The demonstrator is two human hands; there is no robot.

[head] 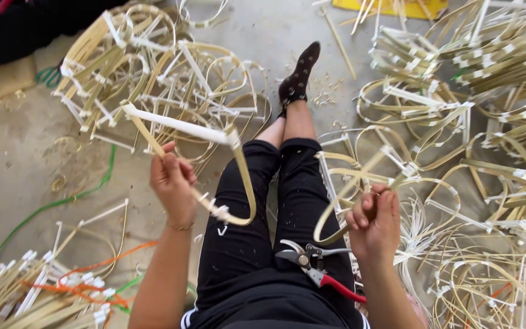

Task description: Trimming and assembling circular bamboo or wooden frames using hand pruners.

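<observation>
My left hand (171, 183) grips a bent bamboo-strip frame (214, 137), bound with white tape at its corners and held up over my left thigh. Lower right, my right hand (375, 222) is closed on a curved bamboo strip (351, 189) that arcs up to the right and down to my lap. A pair of red-handled pruning shears (315, 265) lies on my right thigh, just left of that hand. I sit on the floor in black trousers, one leg stretched out with a dark sock (298, 73).
Heaps of taped bamboo frames lie at top left (153, 67), right (488, 91) and bottom right (488, 286). More strips with orange and green cords lie at bottom left (50, 286). A green cord (62, 201) crosses the concrete floor. Shavings litter it.
</observation>
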